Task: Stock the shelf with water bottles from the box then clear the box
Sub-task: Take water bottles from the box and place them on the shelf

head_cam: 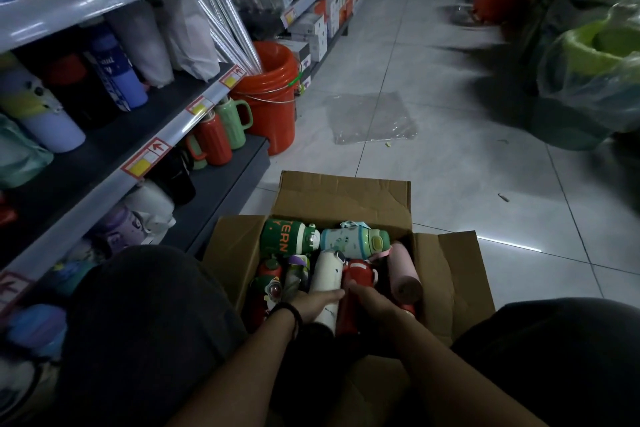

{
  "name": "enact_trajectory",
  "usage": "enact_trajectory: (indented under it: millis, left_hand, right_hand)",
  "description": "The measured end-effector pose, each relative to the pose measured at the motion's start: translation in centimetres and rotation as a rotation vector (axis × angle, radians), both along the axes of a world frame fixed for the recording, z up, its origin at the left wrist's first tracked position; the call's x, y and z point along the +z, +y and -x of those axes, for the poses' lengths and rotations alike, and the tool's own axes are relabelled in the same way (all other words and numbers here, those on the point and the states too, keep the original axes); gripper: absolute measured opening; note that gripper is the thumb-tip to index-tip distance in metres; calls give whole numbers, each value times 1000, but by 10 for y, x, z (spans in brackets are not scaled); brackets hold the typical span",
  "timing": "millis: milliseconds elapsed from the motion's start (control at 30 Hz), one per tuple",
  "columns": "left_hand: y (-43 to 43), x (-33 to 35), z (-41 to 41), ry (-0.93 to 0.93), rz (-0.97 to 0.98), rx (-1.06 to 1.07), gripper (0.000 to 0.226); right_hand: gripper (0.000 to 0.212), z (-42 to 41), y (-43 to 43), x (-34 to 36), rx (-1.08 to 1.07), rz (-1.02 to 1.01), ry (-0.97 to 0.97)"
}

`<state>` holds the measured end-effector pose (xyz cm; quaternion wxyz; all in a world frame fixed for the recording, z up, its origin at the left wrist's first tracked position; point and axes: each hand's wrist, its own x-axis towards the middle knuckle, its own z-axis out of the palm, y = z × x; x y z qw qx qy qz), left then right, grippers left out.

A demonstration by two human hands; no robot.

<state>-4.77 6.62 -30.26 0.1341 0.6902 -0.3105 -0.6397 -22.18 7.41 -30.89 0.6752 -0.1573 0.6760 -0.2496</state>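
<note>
Cardboard box (346, 198) holds mixed bottles (282, 239); left fingers (329, 296) wrap the white bottle (323, 274), right fingers (362, 295) seemingly grip the red bottle (358, 272).

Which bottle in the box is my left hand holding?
The white bottle in the middle of the box; your left hand wraps it, the right hand grips the red bottle beside it.
</note>
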Motion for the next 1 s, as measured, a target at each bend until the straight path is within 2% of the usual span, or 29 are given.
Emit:
enact_trajectory:
  millis: [33, 67, 133, 167, 233, 267, 333, 367, 400, 533, 600, 700, 833, 1000]
  left_hand:
    - [0, 1, 1, 10, 14, 14, 98]
    - [0, 0, 1, 6, 36, 30, 112]
    - [3, 9, 4, -32, 113, 59, 125]
    - [3, 14, 6, -37, 161, 88, 120]
    - [3, 30, 9, -70, 250, 160, 93]
    - [3, 36, 9, -61, 274, 194, 89]
    - [0, 44, 5, 28, 296, 251, 89]
    - [-2, 48, 2, 90, 310, 292, 82]
    - [-4, 50, -3, 139, 329, 334, 75]
    - [-1, 80, -19, 213, 395, 314, 83]
    - [4, 92, -29, 229, 419, 295, 87]
    - [9, 111, -43, 301, 503, 281, 80]
    - [11, 138, -67, 356, 628, 272, 80]
    - [17, 172, -97, 351, 727, 390, 52]
  right_hand:
    - [124, 1, -3, -14, -29, 16, -11]
    - [129, 3, -4, -21, -44, 39, -36]
    - [113, 0, -2, -8, -85, 123, -36]
    - [107, -3, 2, 12, -105, 169, -42]
    - [99, -7, 3, 32, -122, 219, -84]
    - [92, -9, 3, 42, -120, 244, -118]
    - [59, -14, 2, 61, -100, 282, -177]
    - [43, -16, 1, 70, -91, 312, -194]
    - [37, -17, -1, 76, -84, 337, -202]
    - [66, -22, -9, 93, -46, 412, -152]
    - [71, -30, -11, 103, -39, 449, -143]
    - [61, -47, -15, 115, -51, 518, -195]
    - [39, -71, -17, 137, 1, 606, -260]
    - [31, -97, -18, 170, 113, 738, -253]
